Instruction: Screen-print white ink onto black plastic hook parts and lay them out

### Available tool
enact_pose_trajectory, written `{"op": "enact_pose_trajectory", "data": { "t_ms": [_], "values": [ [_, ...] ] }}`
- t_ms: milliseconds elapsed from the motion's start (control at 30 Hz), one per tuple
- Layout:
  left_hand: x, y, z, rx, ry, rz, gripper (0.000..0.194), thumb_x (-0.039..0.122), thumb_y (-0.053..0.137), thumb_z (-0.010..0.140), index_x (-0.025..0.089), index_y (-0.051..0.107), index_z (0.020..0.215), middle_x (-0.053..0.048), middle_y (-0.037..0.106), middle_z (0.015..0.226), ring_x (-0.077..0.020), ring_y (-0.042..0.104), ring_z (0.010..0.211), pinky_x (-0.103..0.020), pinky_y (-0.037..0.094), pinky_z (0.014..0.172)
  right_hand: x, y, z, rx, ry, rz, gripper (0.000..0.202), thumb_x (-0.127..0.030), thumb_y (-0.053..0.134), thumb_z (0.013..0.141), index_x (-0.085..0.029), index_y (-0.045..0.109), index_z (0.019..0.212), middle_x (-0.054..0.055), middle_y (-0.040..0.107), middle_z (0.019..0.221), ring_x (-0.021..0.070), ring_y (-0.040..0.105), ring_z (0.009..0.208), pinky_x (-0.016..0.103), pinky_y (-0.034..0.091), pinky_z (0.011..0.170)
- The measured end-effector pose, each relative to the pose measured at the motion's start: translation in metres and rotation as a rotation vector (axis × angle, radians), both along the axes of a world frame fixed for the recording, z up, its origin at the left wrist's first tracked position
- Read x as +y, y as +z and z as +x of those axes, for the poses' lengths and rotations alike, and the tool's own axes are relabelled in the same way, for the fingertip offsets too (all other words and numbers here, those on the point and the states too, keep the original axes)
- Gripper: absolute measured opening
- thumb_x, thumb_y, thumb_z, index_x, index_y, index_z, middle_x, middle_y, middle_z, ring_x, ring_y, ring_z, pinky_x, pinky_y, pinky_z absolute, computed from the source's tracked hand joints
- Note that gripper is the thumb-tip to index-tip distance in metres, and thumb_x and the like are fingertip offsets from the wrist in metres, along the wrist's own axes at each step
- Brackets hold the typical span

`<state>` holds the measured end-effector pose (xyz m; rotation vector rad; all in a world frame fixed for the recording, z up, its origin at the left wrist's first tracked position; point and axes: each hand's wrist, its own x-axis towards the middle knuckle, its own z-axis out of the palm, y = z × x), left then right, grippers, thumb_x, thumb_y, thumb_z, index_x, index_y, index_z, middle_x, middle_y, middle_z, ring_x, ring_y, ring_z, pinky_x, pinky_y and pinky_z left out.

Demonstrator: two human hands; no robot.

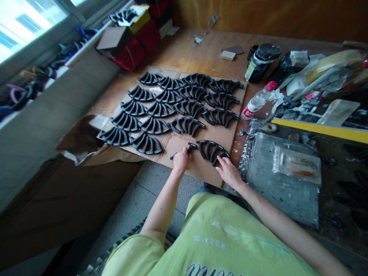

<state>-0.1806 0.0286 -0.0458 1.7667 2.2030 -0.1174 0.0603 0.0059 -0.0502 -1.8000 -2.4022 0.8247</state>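
On a cardboard sheet [184, 143] lie several fan-shaped sets of black curved pieces [146, 143], set out in rows. My left hand [181, 159] is closed near the sheet's front edge, around a black curved piece [192, 146] whose ends stick out on both sides; the rest is hidden by the fingers. To its right is a separate fan of black curved pieces [211, 149]. The fingers of my right hand [229, 171] pinch the end piece at that fan's near right side; the fingertips partly cover it.
On the right stand a red-capped plastic bottle [257, 102], dark stained jars [263, 61], a roll of tape [269, 127] and a grey board [281, 191] with a plastic bag on it. Red boxes [133, 48] stand at the back left, beside a cluttered window ledge [43, 82].
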Motion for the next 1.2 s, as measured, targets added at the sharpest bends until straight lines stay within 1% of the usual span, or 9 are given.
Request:
{"op": "enact_pose_trajectory", "data": {
  "t_ms": [167, 333, 433, 533, 667, 800, 933, 1067, 1200],
  "values": [
    [0.004, 0.003, 0.001, 0.021, -0.005, -0.006, 0.019, 0.027, 0.047, 0.087, 0.018, 0.056, 0.101, -0.011, 0.070, 0.098, -0.0238, 0.067, 0.091, -0.029, 0.048, 0.072, 0.000, -0.005, 0.000, 0.004, -0.003, 0.010, 0.054, -0.029, 0.052, 0.091, -0.013, 0.042, 0.142, 0.014, 0.052, 0.128, 0.0243, 0.057, 0.113, 0.034, 0.048, 0.097],
    [0.000, 0.006, 0.002, 0.001, 0.033, 0.010, 0.024, 0.031, 0.048, 0.089, 0.017, 0.056, 0.105, -0.011, 0.069, 0.100, -0.0236, 0.066, 0.091, -0.030, 0.047, 0.073, 0.000, -0.006, 0.001, 0.010, -0.006, 0.021, 0.054, -0.029, 0.052, 0.090, -0.014, 0.043, 0.141, 0.014, 0.051, 0.129, 0.0237, 0.057, 0.113, 0.033, 0.048, 0.096],
    [-0.014, 0.010, 0.001, -0.044, 0.052, 0.106, 0.028, 0.038, 0.045, 0.092, 0.019, 0.056, 0.108, -0.009, 0.069, 0.100, -0.0202, 0.066, 0.090, -0.027, 0.046, 0.074, 0.000, -0.005, 0.001, 0.003, -0.007, 0.021, 0.053, -0.029, 0.052, 0.091, -0.014, 0.043, 0.141, 0.014, 0.052, 0.128, 0.0243, 0.058, 0.111, 0.035, 0.049, 0.094],
    [-0.036, 0.011, -0.003, -0.053, 0.089, 0.164, 0.028, 0.040, 0.043, 0.094, 0.021, 0.056, 0.108, -0.006, 0.069, 0.097, -0.0176, 0.065, 0.088, -0.025, 0.044, 0.072, 0.000, -0.004, 0.001, -0.002, -0.009, 0.019, 0.053, -0.029, 0.052, 0.091, -0.015, 0.043, 0.141, 0.013, 0.052, 0.128, 0.0244, 0.058, 0.111, 0.035, 0.049, 0.094],
    [-0.066, 0.009, -0.010, -0.021, 0.180, 0.102, 0.029, 0.043, 0.041, 0.095, 0.024, 0.056, 0.109, -0.003, 0.070, 0.089, -0.0169, 0.066, 0.081, -0.024, 0.039, 0.062, 0.000, -0.003, 0.000, -0.004, -0.017, 0.019, 0.053, -0.029, 0.051, 0.091, -0.016, 0.043, 0.141, 0.013, 0.052, 0.128, 0.0242, 0.057, 0.110, 0.036, 0.050, 0.093],
    [-0.080, 0.004, -0.014, -0.057, 0.251, 0.033, 0.034, 0.048, 0.040, 0.095, 0.027, 0.054, 0.118, -0.003, 0.071, 0.090, -0.0171, 0.066, 0.075, -0.024, 0.037, 0.058, -0.001, -0.001, -0.001, 0.001, -0.021, 0.016, 0.052, -0.029, 0.051, 0.091, -0.016, 0.044, 0.141, 0.013, 0.052, 0.127, 0.0243, 0.058, 0.109, 0.036, 0.051, 0.092],
    [-0.079, -0.004, -0.014, -0.142, 0.242, 0.058, 0.036, 0.045, 0.039, 0.096, 0.025, 0.052, 0.122, -0.007, 0.067, 0.109, -0.0177, 0.066, 0.083, -0.025, 0.043, 0.066, -0.001, 0.000, -0.001, 0.013, -0.025, 0.013, 0.051, -0.030, 0.050, 0.091, -0.017, 0.044, 0.140, 0.012, 0.052, 0.127, 0.0234, 0.057, 0.110, 0.035, 0.049, 0.093],
    [-0.071, -0.010, -0.020, -0.150, 0.186, 0.137, 0.027, 0.036, 0.039, 0.096, 0.021, 0.056, 0.112, -0.008, 0.067, 0.102, -0.0177, 0.065, 0.086, -0.025, 0.045, 0.073, 0.000, 0.001, -0.001, 0.012, -0.022, 0.013, 0.051, -0.030, 0.050, 0.091, -0.018, 0.044, 0.140, 0.012, 0.052, 0.127, 0.0233, 0.058, 0.109, 0.034, 0.050, 0.092],
    [-0.055, -0.012, -0.032, -0.126, 0.112, 0.153, 0.025, 0.027, 0.040, 0.094, 0.021, 0.056, 0.111, -0.008, 0.065, 0.100, -0.0182, 0.063, 0.087, -0.026, 0.046, 0.075, 0.000, 0.000, 0.000, 0.013, -0.021, 0.010, 0.051, -0.031, 0.050, 0.091, -0.019, 0.044, 0.141, 0.012, 0.052, 0.127, 0.0226, 0.058, 0.108, 0.033, 0.050, 0.091]
  ]
}}
